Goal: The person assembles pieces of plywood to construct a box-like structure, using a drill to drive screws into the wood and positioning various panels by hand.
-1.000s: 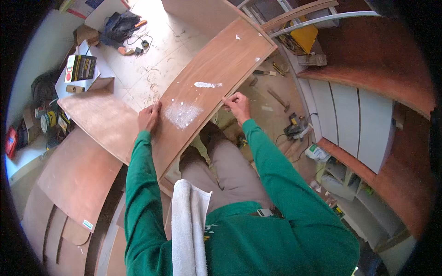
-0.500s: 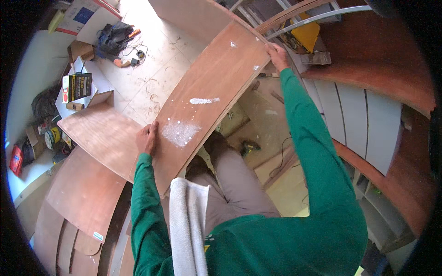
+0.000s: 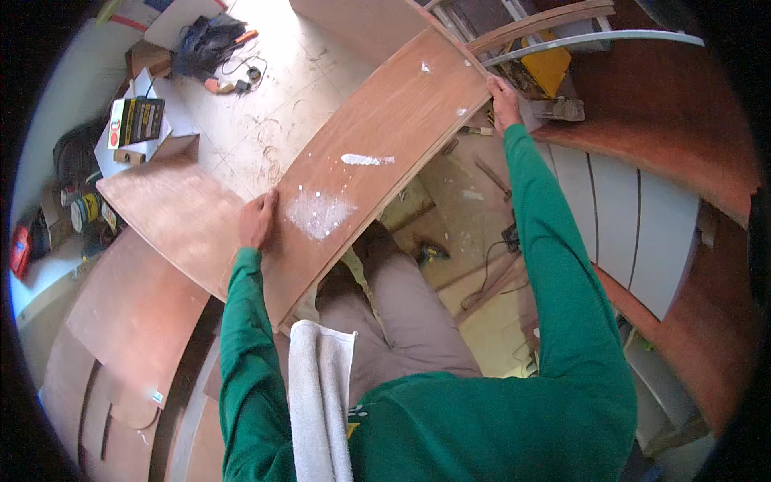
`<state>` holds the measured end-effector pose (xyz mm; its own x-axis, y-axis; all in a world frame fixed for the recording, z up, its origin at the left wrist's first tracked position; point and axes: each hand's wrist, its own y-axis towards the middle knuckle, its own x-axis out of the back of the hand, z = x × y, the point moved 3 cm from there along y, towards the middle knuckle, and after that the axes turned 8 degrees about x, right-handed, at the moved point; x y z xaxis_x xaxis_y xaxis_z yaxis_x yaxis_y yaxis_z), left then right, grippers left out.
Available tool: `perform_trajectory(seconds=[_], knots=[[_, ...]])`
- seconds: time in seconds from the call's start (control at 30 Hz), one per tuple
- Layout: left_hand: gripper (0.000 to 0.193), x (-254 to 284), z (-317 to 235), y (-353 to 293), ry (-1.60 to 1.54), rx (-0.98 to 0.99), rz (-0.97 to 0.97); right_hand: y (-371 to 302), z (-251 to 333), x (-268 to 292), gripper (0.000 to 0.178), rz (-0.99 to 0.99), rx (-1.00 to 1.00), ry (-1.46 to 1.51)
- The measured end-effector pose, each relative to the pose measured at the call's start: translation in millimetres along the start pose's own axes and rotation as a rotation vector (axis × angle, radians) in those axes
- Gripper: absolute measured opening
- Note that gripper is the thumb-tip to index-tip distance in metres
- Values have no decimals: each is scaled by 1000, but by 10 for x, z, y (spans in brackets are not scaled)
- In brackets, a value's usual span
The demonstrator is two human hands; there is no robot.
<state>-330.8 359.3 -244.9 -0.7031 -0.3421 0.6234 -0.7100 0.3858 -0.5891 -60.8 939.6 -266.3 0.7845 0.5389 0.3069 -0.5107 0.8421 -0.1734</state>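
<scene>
A long brown plywood panel slants across the middle, from near my body up toward the far right. White smears and specks mark its upper face. My left hand is closed at its left edge, close to the near end. At the far right corner, my right hand grips the panel with the fingers wrapped round the edge, partly hidden. Another wooden panel lies against the left side, beside my left hand. Beyond the far end stands a further wooden board.
A drill and cables lie on the floor right of my legs. Dark bag and a plug rest on the pale tiles. Boxes and tins are at left, above stacked boards. White slatted panels stand at right.
The whole view has shifted slightly. Both hands keep their places on the panel, and the panel shows little movement against its surroundings.
</scene>
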Motion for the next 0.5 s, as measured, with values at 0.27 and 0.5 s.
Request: perform_trajectory(seconds=[0.27, 0.5], knots=[[84, -18, 224, 32, 77, 235, -88, 98, -123, -121, 44, 194, 146, 61], [92, 231, 217, -336, 175, 144, -133, -226, 164, -41, 48, 150, -183, 70]])
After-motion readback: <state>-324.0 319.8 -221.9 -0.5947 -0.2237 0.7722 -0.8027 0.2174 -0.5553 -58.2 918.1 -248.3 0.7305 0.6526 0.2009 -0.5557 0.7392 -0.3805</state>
